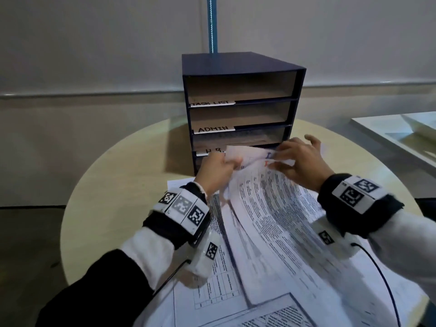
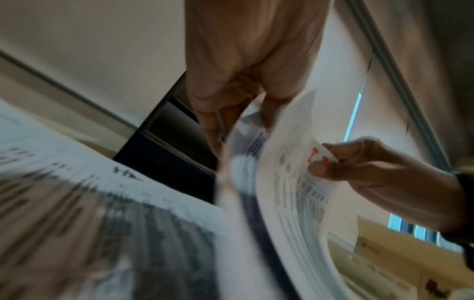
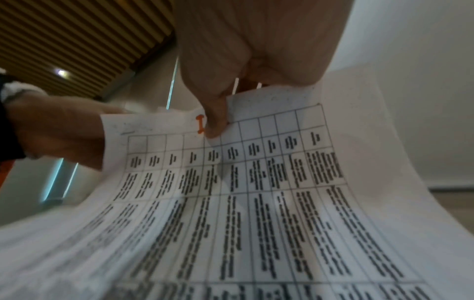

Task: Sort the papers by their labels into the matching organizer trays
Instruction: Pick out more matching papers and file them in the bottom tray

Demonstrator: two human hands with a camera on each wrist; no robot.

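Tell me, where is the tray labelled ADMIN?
In the head view, the ADMIN tray is second from the top of the dark organizer, under TASK LIST.

One dark organizer with four trays on one round table; three tray labels readable, approx.: TASK LIST, ADMIN, H.R. Two hands, left hand and right hand, w/ several loose papers; exact count unclear.

Thin matt paper sheets (printed), a smooth pale tabletop, and a matt cardboard-lined organizer.
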